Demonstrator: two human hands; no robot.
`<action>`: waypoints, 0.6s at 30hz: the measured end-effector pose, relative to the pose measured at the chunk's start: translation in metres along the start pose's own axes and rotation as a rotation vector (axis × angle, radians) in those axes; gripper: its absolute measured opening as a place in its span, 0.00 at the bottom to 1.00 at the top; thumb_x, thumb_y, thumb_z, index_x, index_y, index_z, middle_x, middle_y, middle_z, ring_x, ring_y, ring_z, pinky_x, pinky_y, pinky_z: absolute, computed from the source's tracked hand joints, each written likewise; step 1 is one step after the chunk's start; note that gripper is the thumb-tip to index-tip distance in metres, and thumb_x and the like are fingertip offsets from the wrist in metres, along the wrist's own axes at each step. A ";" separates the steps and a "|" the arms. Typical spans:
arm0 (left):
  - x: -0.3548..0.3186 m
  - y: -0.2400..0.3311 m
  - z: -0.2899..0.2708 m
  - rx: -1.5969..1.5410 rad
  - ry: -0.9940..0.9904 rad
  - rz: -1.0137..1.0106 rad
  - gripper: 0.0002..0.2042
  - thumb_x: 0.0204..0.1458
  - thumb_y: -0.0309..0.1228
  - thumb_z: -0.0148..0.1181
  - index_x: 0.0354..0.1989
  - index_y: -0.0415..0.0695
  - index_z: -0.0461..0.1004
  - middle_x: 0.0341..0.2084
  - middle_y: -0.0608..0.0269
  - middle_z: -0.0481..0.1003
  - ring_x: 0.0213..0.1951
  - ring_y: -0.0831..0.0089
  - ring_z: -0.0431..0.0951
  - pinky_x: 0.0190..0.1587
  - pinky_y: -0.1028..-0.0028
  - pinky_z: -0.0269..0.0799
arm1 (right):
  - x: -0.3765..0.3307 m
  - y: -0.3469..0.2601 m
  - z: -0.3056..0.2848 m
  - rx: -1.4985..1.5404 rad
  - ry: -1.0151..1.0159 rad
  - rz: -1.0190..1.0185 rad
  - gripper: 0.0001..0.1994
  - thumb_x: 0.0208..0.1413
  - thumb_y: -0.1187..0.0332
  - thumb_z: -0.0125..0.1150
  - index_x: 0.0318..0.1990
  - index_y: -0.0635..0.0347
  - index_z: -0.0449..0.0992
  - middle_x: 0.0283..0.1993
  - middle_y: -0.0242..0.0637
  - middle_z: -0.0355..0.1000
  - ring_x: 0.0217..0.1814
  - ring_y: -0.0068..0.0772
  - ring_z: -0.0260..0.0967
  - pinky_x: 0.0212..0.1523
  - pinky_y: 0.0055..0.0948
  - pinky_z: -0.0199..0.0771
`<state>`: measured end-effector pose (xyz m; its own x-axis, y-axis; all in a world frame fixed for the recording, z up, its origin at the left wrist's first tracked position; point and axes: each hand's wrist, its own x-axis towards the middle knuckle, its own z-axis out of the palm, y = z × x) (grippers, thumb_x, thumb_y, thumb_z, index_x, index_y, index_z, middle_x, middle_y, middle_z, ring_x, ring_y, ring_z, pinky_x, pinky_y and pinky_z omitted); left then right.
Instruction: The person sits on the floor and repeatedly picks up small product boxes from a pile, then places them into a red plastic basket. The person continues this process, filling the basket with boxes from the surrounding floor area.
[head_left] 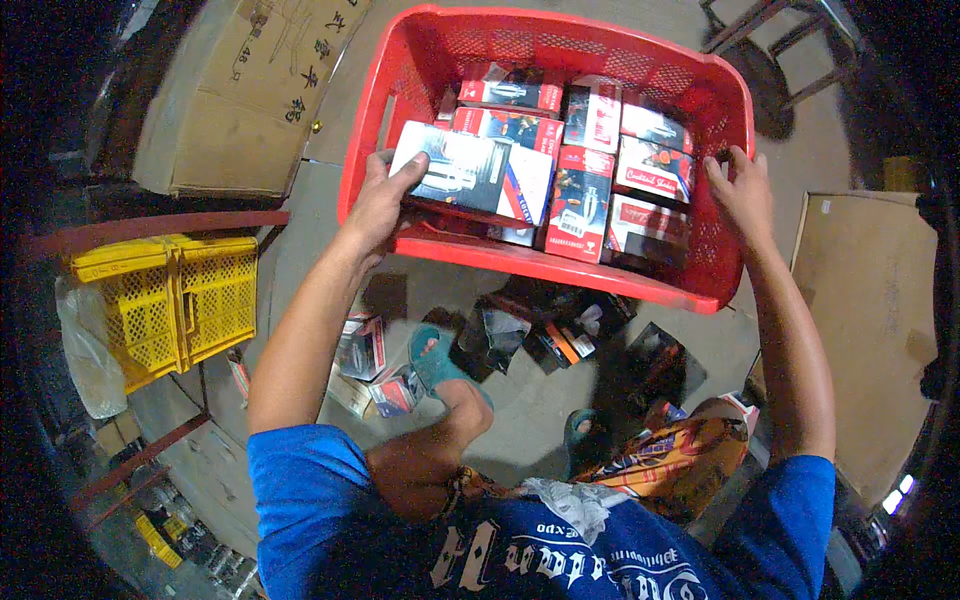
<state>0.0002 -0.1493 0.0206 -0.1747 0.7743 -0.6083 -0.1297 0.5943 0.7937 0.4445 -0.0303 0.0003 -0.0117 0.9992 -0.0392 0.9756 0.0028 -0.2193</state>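
A red plastic basket [560, 268] is in front of me, loaded with several small printed cartons. My left hand [385, 200] is at its left side, with the thumb pressed on a white and dark box [455, 165] that lies tilted over the other cartons; the remaining fingers are hidden, so I cannot tell whether they also touch the basket. My right hand [740, 195] is closed on the basket's right rim. Inside, a red-and-black carton [580, 205] stands beside a white-and-red carton [655, 168].
More small boxes [362, 348] and dark packaging [495, 330] lie on the floor by my feet. A yellow crate [190, 300] stands left, below a large cardboard box [240, 110]. A cardboard panel [865, 320] leans at right; a stool [790, 50] is at far right.
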 end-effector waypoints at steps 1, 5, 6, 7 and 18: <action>0.008 -0.006 0.000 0.174 0.042 0.053 0.36 0.58 0.50 0.58 0.62 0.34 0.52 0.57 0.42 0.65 0.59 0.57 0.69 0.61 0.63 0.64 | -0.001 0.000 0.000 0.008 0.036 -0.008 0.27 0.55 0.46 0.58 0.51 0.59 0.75 0.45 0.53 0.67 0.46 0.55 0.70 0.47 0.46 0.72; 0.041 -0.031 -0.001 0.653 0.023 0.113 0.38 0.61 0.52 0.53 0.63 0.28 0.49 0.57 0.36 0.65 0.60 0.52 0.68 0.62 0.62 0.62 | -0.005 -0.004 0.001 0.040 0.096 -0.032 0.25 0.56 0.47 0.58 0.50 0.59 0.75 0.43 0.52 0.66 0.47 0.55 0.69 0.47 0.45 0.70; 0.049 -0.037 -0.002 0.712 -0.037 0.031 0.38 0.61 0.51 0.53 0.63 0.28 0.48 0.58 0.35 0.65 0.61 0.51 0.68 0.62 0.62 0.62 | -0.006 -0.005 0.000 0.028 0.105 -0.028 0.25 0.56 0.47 0.58 0.50 0.60 0.75 0.43 0.52 0.66 0.47 0.54 0.69 0.47 0.45 0.70; 0.058 -0.043 0.000 0.765 -0.085 -0.056 0.38 0.62 0.50 0.52 0.64 0.27 0.48 0.58 0.34 0.65 0.61 0.50 0.67 0.62 0.62 0.62 | -0.006 -0.006 -0.001 0.034 0.086 -0.019 0.25 0.56 0.46 0.57 0.50 0.59 0.75 0.43 0.52 0.66 0.48 0.54 0.69 0.47 0.45 0.70; 0.118 -0.081 0.000 1.411 -0.101 0.066 0.32 0.43 0.35 0.66 0.54 0.29 0.63 0.47 0.32 0.75 0.50 0.43 0.77 0.54 0.56 0.72 | 0.005 0.008 0.016 0.016 0.085 -0.057 0.24 0.55 0.43 0.57 0.47 0.53 0.77 0.44 0.52 0.66 0.47 0.55 0.70 0.48 0.46 0.71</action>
<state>-0.0099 -0.1062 -0.1149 -0.0649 0.7852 -0.6158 0.9560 0.2258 0.1872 0.4487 -0.0262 -0.0172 -0.0475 0.9973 0.0567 0.9702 0.0596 -0.2348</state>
